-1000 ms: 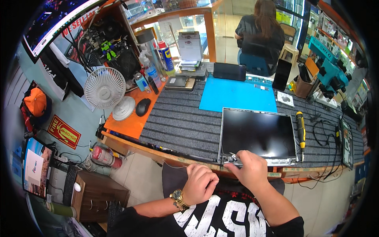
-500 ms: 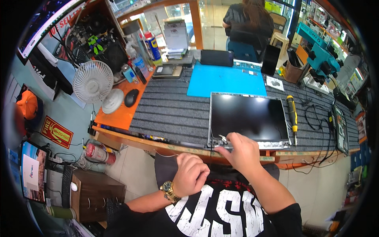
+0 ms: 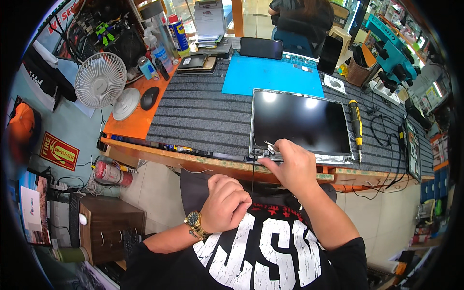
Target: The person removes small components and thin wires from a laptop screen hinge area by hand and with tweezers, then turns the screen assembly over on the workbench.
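A detached laptop screen (image 3: 299,123) with exposed silver edging lies at the desk's front edge. My right hand (image 3: 292,166) is at its lower-left corner, fingers pinched on a small silver hinge part (image 3: 269,149), which is partly hidden. A thin black cable (image 3: 253,175) hangs from that corner toward my left hand (image 3: 224,205). That hand is closed below the desk edge, over my lap; whatever its fingertips hold is hidden. A yellow-and-black screwdriver (image 3: 355,123) lies just right of the screen.
A blue mat (image 3: 241,75), phones (image 3: 329,54), a fan (image 3: 100,79), mouse (image 3: 150,98), spray can (image 3: 180,34), microscope (image 3: 394,63) and open device (image 3: 410,150) with cables surround the work area on the grey ribbed desk (image 3: 188,108). Another person (image 3: 299,24) sits beyond it.
The whole scene has shifted up and slightly left in the picture. My right hand stays at the screen's corner, and my left hand remains closed, a little farther below the desk edge.
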A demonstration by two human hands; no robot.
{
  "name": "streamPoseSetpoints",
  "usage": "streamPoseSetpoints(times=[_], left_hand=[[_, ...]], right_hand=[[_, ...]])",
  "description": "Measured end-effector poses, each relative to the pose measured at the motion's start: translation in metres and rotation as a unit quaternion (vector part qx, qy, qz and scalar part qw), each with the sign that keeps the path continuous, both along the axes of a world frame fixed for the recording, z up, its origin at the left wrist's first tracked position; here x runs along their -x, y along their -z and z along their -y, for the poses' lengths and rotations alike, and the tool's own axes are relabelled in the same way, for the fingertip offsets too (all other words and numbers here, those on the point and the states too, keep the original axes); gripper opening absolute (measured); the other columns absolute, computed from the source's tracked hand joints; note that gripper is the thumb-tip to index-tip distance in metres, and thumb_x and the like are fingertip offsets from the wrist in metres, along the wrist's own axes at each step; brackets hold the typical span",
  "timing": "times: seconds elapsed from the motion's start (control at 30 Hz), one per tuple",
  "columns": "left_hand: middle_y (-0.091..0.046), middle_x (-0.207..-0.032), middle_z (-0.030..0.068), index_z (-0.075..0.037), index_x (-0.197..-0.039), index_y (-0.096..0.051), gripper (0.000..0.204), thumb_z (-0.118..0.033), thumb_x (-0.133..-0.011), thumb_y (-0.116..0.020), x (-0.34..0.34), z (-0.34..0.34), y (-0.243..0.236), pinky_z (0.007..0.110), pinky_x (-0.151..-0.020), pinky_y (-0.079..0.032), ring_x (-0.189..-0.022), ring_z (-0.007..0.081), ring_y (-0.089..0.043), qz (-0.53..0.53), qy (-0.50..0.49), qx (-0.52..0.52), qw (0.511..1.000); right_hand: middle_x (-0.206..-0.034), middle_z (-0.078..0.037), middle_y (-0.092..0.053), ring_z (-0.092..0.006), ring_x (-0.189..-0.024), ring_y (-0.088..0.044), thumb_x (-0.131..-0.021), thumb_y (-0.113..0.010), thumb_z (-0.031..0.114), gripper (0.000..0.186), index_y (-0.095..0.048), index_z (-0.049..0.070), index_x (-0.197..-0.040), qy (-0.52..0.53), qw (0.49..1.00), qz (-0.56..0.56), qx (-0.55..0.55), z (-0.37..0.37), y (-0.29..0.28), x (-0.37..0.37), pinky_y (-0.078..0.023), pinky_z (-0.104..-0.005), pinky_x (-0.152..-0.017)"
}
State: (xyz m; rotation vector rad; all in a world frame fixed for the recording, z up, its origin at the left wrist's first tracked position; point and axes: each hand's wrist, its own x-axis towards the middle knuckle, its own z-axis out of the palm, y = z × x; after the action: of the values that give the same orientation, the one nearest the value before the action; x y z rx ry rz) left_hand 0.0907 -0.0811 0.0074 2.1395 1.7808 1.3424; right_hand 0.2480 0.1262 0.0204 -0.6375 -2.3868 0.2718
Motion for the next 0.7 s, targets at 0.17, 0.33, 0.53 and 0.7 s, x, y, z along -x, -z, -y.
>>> streamPoseSetpoints(times=[0.17,0.33,0.53,0.7], left_hand=[[-0.063,-0.102,0.0039,-0.012,-0.102,-0.07,0.02,-0.005,-0.09,-0.083,-0.003,0.005,-0.002,0.054,-0.108,-0.042,-0.108,0.0303,-0.066,0.005,0.009,0.004,1.0],[-0.064,-0.102,0.0039,-0.012,-0.102,-0.07,0.02,-0.004,-0.089,-0.083,-0.007,0.01,-0.004,0.053,-0.108,-0.043,-0.108,0.0303,-0.067,0.011,0.012,-0.002,1.0],[-0.064,-0.102,0.004,-0.012,-0.101,-0.07,0.02,-0.004,-0.089,-0.083,-0.009,0.015,-0.005,0.052,-0.107,-0.043,-0.107,0.0305,-0.067,0.016,0.015,-0.006,1.0],[-0.065,-0.102,0.0041,-0.011,-0.1,-0.07,0.02,-0.003,-0.089,-0.083,-0.012,0.021,-0.006,0.052,-0.107,-0.043,-0.106,0.0304,-0.067,0.023,0.022,-0.004,1.0]], right_hand=[[-0.085,-0.007,-0.072,-0.032,-0.075,-0.075,-0.08,-0.102,0.034,0.05,-0.063,0.009,-0.1,-0.002,1.0,-0.017,-0.012,0.0,0.001,0.001,-0.056,-0.0442,-0.063],[-0.09,-0.008,-0.078,-0.0319,-0.08,-0.078,-0.08,-0.103,0.033,0.049,-0.068,0.007,-0.102,-0.001,1.0,-0.006,-0.001,0.0,0.001,0.0,-0.058,-0.0434,-0.068],[-0.09,-0.009,-0.077,-0.033,-0.08,-0.077,-0.081,-0.103,0.035,0.049,-0.067,0.007,-0.101,0.003,1.0,-0.009,-0.008,-0.001,0.002,0.001,-0.058,-0.0437,-0.068],[-0.089,-0.008,-0.077,-0.0325,-0.079,-0.077,-0.08,-0.103,0.034,0.05,-0.067,0.007,-0.101,-0.004,1.0,-0.024,-0.01,-0.002,0.003,0.001,-0.058,-0.0437,-0.067]])
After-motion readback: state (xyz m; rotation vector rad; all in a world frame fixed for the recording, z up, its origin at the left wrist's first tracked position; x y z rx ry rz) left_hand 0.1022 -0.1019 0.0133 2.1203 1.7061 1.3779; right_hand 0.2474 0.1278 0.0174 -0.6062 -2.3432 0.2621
